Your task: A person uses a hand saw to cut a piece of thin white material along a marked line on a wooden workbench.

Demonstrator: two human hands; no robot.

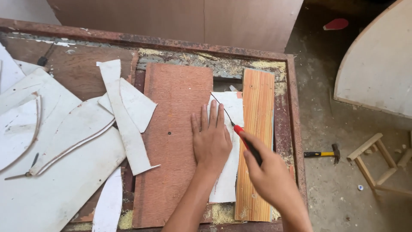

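Note:
My left hand (210,139) lies flat, fingers together, across the edge of a reddish-brown plywood board (171,129) and a white laminate sheet (229,172). My right hand (270,176) grips a red-and-black utility knife (245,144). Its long thin blade (222,107) rests slanted on the white sheet, tip toward the board's upper right corner. A striped orange wooden plank (257,111) lies just to the right of the sheet.
Several white laminate offcuts (64,141) cover the left of the rusty-framed workbench (296,129). Sawdust lies along its far edge. On the floor at right are a yellow-handled hammer (322,153), a small wooden stool (377,165) and a curved white panel (377,68).

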